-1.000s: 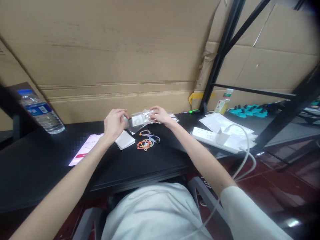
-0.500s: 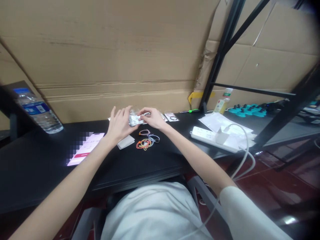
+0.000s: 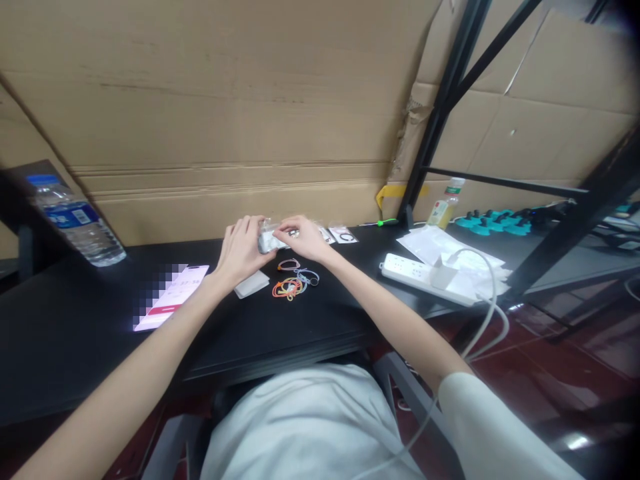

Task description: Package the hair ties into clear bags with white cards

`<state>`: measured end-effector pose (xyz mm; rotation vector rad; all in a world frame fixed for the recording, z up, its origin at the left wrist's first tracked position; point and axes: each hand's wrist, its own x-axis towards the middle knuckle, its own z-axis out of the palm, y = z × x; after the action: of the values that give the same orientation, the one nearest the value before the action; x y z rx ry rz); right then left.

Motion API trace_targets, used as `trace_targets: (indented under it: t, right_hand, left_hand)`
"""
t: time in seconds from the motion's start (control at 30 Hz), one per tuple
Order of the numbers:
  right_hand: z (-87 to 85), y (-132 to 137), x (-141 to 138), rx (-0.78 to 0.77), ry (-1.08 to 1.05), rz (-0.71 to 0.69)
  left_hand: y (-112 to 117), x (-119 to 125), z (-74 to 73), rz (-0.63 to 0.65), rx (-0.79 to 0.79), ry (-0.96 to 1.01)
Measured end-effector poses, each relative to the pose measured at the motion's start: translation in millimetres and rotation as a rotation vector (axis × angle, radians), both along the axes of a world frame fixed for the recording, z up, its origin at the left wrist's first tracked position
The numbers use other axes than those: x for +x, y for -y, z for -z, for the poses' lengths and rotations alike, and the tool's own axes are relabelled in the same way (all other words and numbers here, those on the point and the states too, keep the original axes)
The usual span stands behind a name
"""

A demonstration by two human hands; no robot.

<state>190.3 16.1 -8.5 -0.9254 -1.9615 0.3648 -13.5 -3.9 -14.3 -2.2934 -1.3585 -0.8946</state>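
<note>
My left hand [image 3: 242, 243] is closed round the left side of a small clear plastic bag [image 3: 270, 241] with something whitish in it, at the back of the black table. Over the bag's right part, my right hand [image 3: 303, 238] has thumb and forefinger pinched together; what lies between them is too small to make out. Just nearer to me lie several coloured elastic hair ties [image 3: 290, 287], orange, yellow and blue among them. Left of these rests a small stack of white cards [image 3: 251, 285]. Behind my right hand, a small packet [image 3: 343, 235] holds a dark ring-shaped band.
A lit phone [image 3: 173, 298] lies on the left, with a water bottle [image 3: 83, 223] beyond it. To the right are a white power strip [image 3: 425, 277], papers [image 3: 425, 241] and a drink bottle [image 3: 445, 205]. A cardboard wall [image 3: 240, 100] closes off the back.
My right hand's pinched fingertips have shifted slightly left and up across the bag. My left hand's fingers have drawn closer together; it stays at the bag.
</note>
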Motion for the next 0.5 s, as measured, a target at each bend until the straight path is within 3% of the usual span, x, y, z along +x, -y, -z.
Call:
trace_targets:
  t: [0.13, 0.27, 0.5]
  right_hand:
    - [3.3, -5.1, -1.3, -0.05, -0.024, -0.143]
    - [4.6, -8.6, -0.5, -0.098, -0.098, -0.188]
    - [2.7, -4.3, 1.1, -0.367, -0.247, -0.299]
  left_hand:
    - [1.4, 1.0, 0.4, -0.031, -0.018, -0.014]
    - [2.4, 2.2, 0.6, -0.056, -0.033, -0.04]
    - [1.9, 0.9, 3.6, -0.076, -0.065, -0.064]
